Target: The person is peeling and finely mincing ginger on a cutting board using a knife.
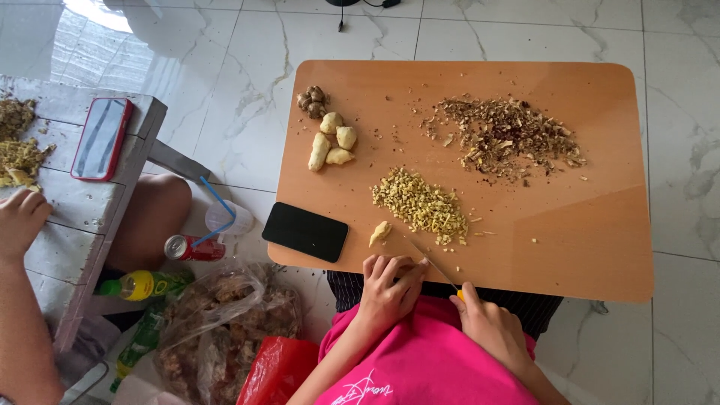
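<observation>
My right hand (491, 324) grips a small knife (433, 268) whose thin blade slants up and left over the near edge of the wooden table (592, 240). My left hand (390, 286) is curled at that edge, fingers closed around something I cannot make out. A single pale ginger piece (380, 232) lies just beyond the left hand. Behind it sits a pile of chopped yellow ginger (422, 204). Peeled ginger chunks (332, 144) lie at the far left of the table. A heap of brown peel scraps (510, 136) covers the far right.
A black phone (305, 231) lies at the table's near-left corner. Another person's hand (21, 217) rests on a grey bench with a red-cased phone (101, 138). On the floor are a can (191, 247), a plastic cup with straw (225, 217), a bottle (146, 283) and plastic bags (225, 322).
</observation>
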